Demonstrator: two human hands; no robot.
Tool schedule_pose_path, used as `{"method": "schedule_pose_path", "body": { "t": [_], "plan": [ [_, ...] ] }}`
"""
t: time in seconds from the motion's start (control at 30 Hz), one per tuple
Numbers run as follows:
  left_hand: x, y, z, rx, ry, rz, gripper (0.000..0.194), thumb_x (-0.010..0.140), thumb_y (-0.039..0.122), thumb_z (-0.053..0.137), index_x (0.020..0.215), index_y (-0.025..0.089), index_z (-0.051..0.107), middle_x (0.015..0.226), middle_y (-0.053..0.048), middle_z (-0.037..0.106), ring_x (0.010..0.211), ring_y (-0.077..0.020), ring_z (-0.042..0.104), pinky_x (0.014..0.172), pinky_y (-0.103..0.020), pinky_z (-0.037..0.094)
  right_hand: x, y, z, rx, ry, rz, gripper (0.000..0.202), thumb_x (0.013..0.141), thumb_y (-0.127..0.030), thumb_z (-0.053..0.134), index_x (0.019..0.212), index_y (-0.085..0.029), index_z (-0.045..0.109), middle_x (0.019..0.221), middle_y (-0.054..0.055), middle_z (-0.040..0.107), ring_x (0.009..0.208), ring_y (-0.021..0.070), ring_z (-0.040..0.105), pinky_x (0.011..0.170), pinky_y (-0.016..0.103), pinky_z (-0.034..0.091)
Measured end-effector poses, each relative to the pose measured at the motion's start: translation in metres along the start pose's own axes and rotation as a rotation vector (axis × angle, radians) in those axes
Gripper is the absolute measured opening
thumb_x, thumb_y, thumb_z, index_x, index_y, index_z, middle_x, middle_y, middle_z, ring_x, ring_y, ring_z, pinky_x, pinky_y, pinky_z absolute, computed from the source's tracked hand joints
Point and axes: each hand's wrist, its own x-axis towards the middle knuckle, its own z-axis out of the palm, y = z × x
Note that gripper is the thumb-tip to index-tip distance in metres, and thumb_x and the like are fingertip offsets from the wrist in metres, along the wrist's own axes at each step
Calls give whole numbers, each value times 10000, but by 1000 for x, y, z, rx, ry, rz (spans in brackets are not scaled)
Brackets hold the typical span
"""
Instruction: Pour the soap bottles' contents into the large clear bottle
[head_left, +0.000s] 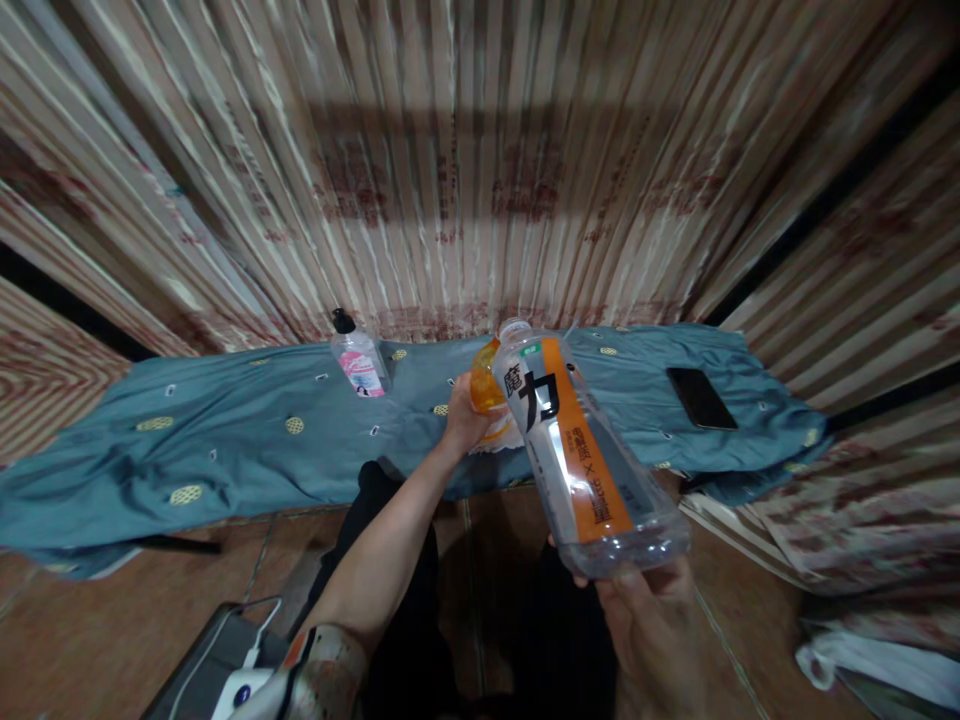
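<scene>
My right hand [645, 620] is closed around the base of a large clear plastic drink bottle [540, 470] with an orange and silver label. The bottle is tilted, its uncapped neck pointing away from me towards an amber see-through container [487, 378]. It looks drained, though I cannot tell whether a little liquid is left. Fingers of my left hand [466, 415] wrap the left side of that amber container, which is partly hidden behind the bottle. A whitish crinkled thing [501, 437] shows just below it; its kind is unclear.
A narrow bench with a teal patterned cloth [255, 420] runs across. A clear pump bottle [361, 365] with a pink label stands on it at left, a black phone [701, 398] lies at right. Striped curtain [465, 200] hangs behind. A white plugged-in device [244, 690] is at lower left.
</scene>
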Motion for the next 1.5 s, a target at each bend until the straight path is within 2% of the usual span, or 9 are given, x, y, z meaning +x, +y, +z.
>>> {"method": "schedule_pose_path", "body": {
  "t": [0.13, 0.27, 0.63, 0.9, 0.97, 1.07, 1.2, 1.33, 1.5],
  "plan": [
    [0, 0, 0, 27, -1, -11, 454, 570, 190, 903, 946, 208, 648, 956, -32, 656, 976, -261, 625, 919, -435, 528, 2, 1, -2, -3, -10, -7, 574, 785, -307, 882, 1315, -310, 662, 866, 25, 791, 606, 198, 708, 551, 318, 580],
    [0, -1, 1, 29, 5, -17, 475, 570, 190, 906, 970, 207, 651, 972, -32, 664, 990, -261, 625, 927, -429, 527, 2, 0, -2, -11, -22, -10, 529, 814, -310, 857, 1308, -302, 666, 883, 40, 797, 640, 214, 727, 570, 330, 583],
    [1, -5, 0, 8, 10, 4, 464, 550, 273, 940, 922, 214, 670, 958, -35, 671, 976, -272, 633, 930, -453, 523, 0, -10, 19, 16, 38, -45, 446, 808, -428, 862, 1208, -298, 713, 745, 2, 744, 511, 165, 640, 457, 278, 504],
    [0, -6, 0, -22, 17, 11, 498, 553, 246, 937, 972, 242, 667, 972, -26, 670, 981, -261, 638, 908, -425, 533, 2, -5, 3, -2, -10, -44, 319, 869, -367, 805, 1171, -293, 732, 900, 53, 795, 682, 217, 741, 487, 268, 503],
    [0, -5, -1, -21, 14, 5, 496, 560, 242, 932, 976, 238, 663, 976, -28, 670, 978, -259, 635, 906, -423, 532, 1, -5, 5, -8, 15, -32, 326, 865, -356, 810, 1177, -308, 728, 924, 49, 800, 697, 221, 752, 476, 257, 495],
    [-1, -4, -1, -27, 9, 2, 482, 575, 250, 920, 981, 228, 661, 980, -31, 670, 977, -255, 629, 910, -423, 526, -1, -7, 13, -11, 66, -43, 295, 854, -398, 821, 1118, -289, 746, 853, 31, 777, 622, 190, 703, 460, 259, 484],
    [-1, -3, -1, -25, 2, -13, 489, 570, 258, 915, 984, 221, 659, 982, -31, 668, 982, -258, 620, 911, -427, 519, 0, -8, 18, -15, 61, -61, 373, 842, -442, 832, 1175, -304, 737, 825, 5, 747, 523, 150, 615, 494, 304, 526],
    [0, -3, -1, -29, 9, 1, 490, 570, 252, 912, 989, 233, 658, 986, -30, 668, 989, -259, 623, 914, -424, 522, 0, -5, 14, -31, 72, -69, 422, 847, -414, 831, 1242, -326, 712, 808, 2, 751, 534, 166, 635, 509, 320, 550],
    [0, -2, -1, 2, 6, 25, 449, 589, 237, 897, 972, 233, 662, 970, -27, 666, 979, -261, 630, 925, -444, 531, -1, -3, 12, -8, 97, -58, 396, 833, -388, 852, 1203, -333, 721, 810, -2, 773, 542, 167, 659, 487, 294, 545]
  ]
}}
